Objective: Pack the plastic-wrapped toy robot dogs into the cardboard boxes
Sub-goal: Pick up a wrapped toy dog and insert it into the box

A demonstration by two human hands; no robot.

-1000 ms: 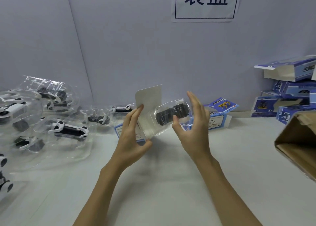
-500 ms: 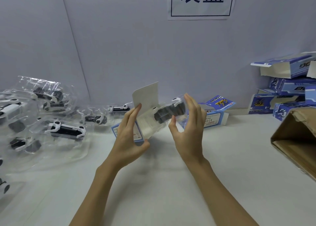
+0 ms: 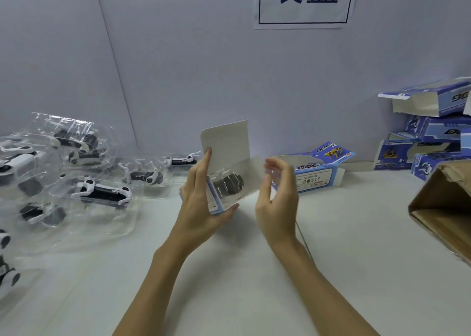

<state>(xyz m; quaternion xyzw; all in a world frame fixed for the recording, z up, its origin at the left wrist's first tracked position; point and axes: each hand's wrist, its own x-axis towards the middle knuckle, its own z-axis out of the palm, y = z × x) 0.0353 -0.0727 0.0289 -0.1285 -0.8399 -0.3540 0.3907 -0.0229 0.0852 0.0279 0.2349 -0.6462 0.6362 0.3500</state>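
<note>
Where a sign (image 3: 303, 2) hangs, box (image 3: 316, 175) reads "DOG" — "No.5589-20A"

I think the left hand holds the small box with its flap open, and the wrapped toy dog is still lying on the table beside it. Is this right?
Not quite. The left hand does hold the small box with its flap open, but the wrapped toy dog is not on the table: the head view shows it already inside the open box. The right hand is beside the box, blurred.
</note>
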